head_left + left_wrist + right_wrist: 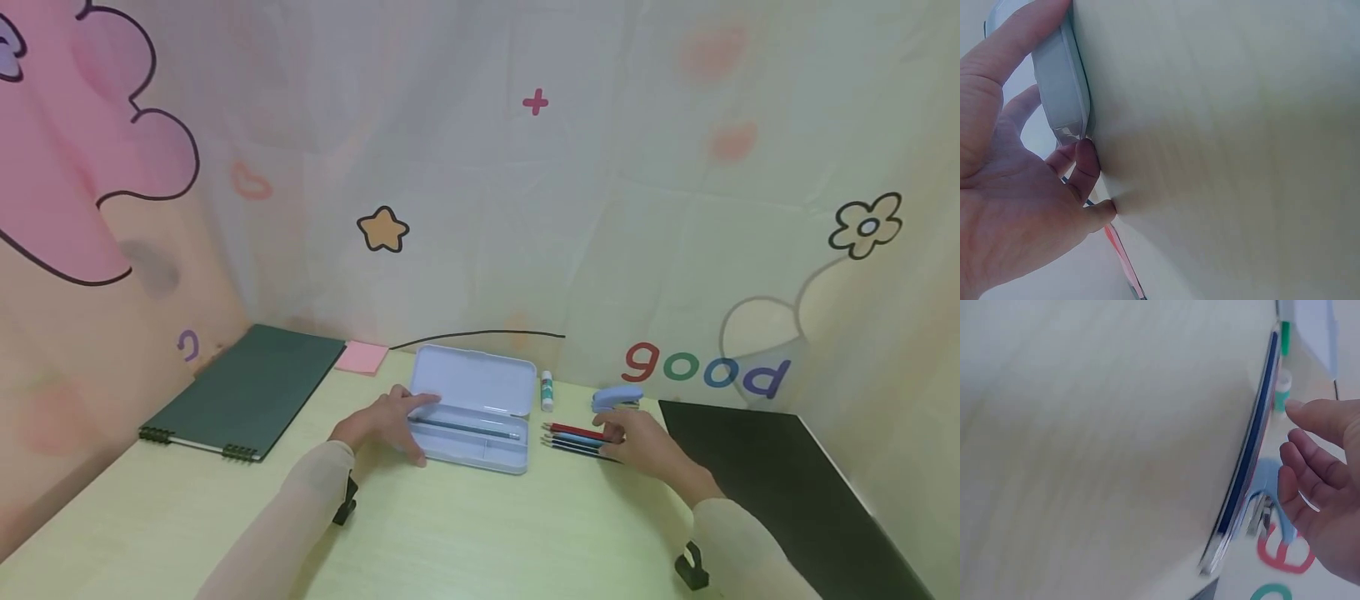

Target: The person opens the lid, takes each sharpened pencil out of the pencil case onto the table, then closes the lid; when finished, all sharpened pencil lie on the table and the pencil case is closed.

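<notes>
The left hand [382,423] steadies the open pencil case [471,414] on the surface [465,533], fingers spread along its near-left corner, one pencil already inside. The right hand [645,446] hovers with loose, parted fingers, holding nothing, over the loose pencils [573,439] just right of the case. Filling it seems underway; the next move calls for pinching one pencil free.
</notes>
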The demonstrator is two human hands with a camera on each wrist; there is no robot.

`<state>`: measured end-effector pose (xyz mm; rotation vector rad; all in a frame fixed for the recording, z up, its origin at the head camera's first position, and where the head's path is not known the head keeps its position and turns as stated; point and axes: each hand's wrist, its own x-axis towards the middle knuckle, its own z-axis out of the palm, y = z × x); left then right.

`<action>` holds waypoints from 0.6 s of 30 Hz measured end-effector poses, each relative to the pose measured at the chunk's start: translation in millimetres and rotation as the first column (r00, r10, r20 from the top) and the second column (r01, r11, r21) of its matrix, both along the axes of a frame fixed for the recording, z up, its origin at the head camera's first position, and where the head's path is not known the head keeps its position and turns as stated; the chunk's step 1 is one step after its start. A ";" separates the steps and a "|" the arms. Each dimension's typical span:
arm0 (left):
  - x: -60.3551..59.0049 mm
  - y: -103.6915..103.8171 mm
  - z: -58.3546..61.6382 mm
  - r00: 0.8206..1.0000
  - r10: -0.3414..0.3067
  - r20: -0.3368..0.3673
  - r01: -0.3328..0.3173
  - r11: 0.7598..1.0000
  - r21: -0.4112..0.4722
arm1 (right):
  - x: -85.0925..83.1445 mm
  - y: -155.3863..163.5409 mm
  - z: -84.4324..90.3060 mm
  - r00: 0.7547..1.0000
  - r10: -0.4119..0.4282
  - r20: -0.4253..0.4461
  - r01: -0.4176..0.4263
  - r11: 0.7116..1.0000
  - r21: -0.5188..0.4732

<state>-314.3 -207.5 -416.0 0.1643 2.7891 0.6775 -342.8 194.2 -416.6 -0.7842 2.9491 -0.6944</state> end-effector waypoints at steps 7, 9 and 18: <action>0.7 -0.2 2.0 1.000 0.011 -0.002 -0.011 1.000 0.007 | -5.0 -44.9 11.0 0.999 0.053 0.002 -0.053 0.995 -0.083; 0.6 -0.6 1.8 1.000 0.006 -0.003 -0.006 1.000 0.014 | -5.2 -60.4 12.1 0.996 0.089 0.004 -0.088 0.990 -0.106; -0.7 -0.3 -1.1 1.000 0.008 0.004 -0.008 1.000 0.010 | 0.7 -129.3 7.6 0.977 0.209 0.040 -0.201 0.969 -0.146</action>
